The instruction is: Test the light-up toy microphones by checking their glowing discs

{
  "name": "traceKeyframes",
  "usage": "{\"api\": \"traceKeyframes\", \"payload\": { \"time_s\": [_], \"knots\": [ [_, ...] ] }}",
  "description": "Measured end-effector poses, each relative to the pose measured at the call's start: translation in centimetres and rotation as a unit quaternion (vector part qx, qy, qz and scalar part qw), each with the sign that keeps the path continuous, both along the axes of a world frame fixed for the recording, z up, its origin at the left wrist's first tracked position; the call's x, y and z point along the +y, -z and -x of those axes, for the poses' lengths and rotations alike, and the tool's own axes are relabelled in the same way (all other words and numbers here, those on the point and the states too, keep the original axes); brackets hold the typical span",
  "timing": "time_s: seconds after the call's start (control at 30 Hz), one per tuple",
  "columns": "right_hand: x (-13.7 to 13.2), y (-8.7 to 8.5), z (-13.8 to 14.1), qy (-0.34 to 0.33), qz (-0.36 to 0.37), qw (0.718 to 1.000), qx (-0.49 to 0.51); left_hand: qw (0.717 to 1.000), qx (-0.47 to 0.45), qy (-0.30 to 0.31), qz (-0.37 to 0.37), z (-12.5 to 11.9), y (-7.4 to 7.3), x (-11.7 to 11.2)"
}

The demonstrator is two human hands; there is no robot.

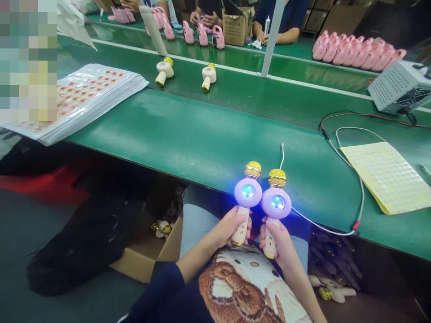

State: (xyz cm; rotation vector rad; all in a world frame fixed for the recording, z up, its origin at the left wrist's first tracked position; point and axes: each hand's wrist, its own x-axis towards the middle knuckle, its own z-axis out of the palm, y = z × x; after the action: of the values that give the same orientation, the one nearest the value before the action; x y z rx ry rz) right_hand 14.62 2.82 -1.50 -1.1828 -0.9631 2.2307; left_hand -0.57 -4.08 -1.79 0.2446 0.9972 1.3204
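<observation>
My left hand (232,226) grips the cream handle of a toy karaoke microphone (247,193), which has a gold mesh head and a lilac ring glowing blue at its centre. My right hand (278,240) holds a matching lit microphone (276,202) upright beside it, the two rings almost touching. A thin white cable (323,226) with a red connector runs close behind the microphones, and I cannot tell whether it joins either one. Both hands are just below the front edge of the green workbench (188,130).
A yellow-backed sticker sheet (387,177) and a stack of printed sheets (90,98) lie on the bench. Beyond stand two microphones (164,71), (208,76), a grey power unit (400,87), and pink parts (357,51). Co-workers (283,22) sit opposite. An open cardboard box (144,255) sits below.
</observation>
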Motion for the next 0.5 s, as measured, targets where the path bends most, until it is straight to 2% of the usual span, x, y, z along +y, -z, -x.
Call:
{"api": "traceKeyframes", "payload": {
  "time_s": [0.2,0.3,0.4,0.5],
  "knots": [
    [0.0,-0.3,0.0,-0.001,0.000,1.000,-0.003,0.999,-0.014,-0.013,-0.028,-0.4,0.4,0.1],
    [0.0,-0.1,-0.1,0.001,0.008,1.000,0.003,0.998,-0.010,-0.046,-0.047,0.5,0.0,-0.3],
    [0.1,0.2,-0.3,-0.003,0.017,1.000,0.016,0.989,0.019,-0.121,-0.078,3.0,-1.0,-1.4],
    [0.1,0.7,-0.7,-0.015,0.025,0.999,0.023,0.966,0.051,-0.239,-0.083,7.0,-1.9,-3.7]
  ]
}}
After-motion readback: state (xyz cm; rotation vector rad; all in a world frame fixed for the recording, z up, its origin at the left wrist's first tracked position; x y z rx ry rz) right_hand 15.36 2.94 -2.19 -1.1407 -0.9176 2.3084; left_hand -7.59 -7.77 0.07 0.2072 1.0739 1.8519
